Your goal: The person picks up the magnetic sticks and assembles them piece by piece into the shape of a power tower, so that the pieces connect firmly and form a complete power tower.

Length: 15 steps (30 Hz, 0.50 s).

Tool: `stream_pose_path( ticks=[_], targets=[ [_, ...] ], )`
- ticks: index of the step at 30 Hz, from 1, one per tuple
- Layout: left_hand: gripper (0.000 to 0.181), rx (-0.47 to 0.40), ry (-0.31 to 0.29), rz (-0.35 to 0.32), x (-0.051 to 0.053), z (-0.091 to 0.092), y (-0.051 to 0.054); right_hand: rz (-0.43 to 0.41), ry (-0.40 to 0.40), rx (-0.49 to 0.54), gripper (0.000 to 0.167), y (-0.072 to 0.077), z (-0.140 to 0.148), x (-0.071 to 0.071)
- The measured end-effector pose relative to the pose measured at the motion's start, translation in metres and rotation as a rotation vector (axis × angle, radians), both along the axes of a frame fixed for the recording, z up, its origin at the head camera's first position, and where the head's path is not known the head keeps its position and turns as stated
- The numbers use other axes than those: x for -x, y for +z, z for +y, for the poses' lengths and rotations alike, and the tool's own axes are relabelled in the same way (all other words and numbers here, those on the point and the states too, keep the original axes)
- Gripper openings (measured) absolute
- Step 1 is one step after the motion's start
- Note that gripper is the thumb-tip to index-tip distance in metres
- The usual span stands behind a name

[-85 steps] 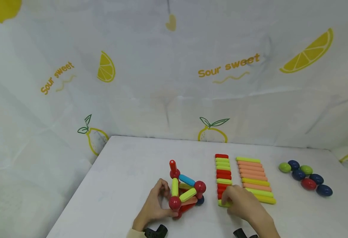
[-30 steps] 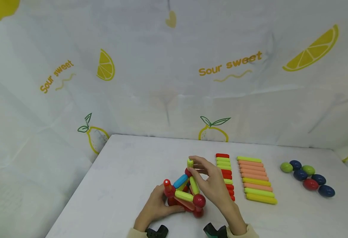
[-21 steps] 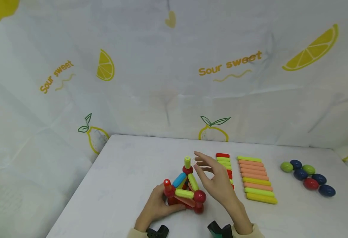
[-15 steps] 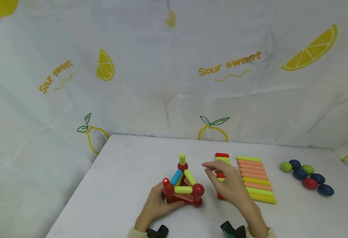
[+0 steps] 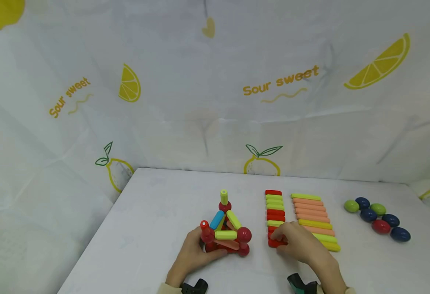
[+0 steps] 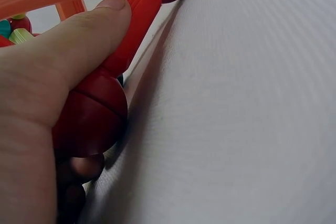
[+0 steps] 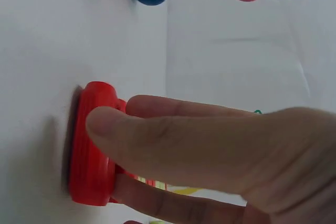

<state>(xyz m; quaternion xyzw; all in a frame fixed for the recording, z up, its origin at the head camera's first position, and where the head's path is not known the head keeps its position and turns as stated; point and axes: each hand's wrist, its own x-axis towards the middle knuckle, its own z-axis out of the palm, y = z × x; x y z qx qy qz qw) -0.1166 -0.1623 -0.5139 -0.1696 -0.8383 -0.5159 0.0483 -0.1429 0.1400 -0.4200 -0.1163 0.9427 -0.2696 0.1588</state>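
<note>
Red rod [image 7: 90, 156] newly in right grip [image 5: 298, 243]

a lemon-printed backdrop [image 5: 185, 106] stands behind the white table [image 5: 152, 208].

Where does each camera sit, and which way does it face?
Head: on the person's head, facing forward and down at the table; left hand and right hand show.
Left wrist: on that wrist, facing the toy frame; left hand shows.
Right wrist: on that wrist, facing a red stick; right hand shows.
All three views share the toy frame.
</note>
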Motion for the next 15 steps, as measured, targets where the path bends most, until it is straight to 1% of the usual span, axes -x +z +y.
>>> stream_pose_path(
  ticks=[4,9,15],
  targets=[
    [0.056,0.003,0.002,-0.009,0.0,0.0,0.0,0.011,-0.01,-0.036,0.02,-0.004,-0.002,-0.001],
    [0.056,0.011,0.008,-0.01,-0.001,0.0,0.0,0.024,-0.005,-0.068,0.022,-0.007,-0.007,-0.001],
    [0.057,-0.003,0.002,-0.019,0.0,0.0,0.0,0.025,0.012,-0.101,0.025,-0.01,-0.013,-0.003]
  ],
)
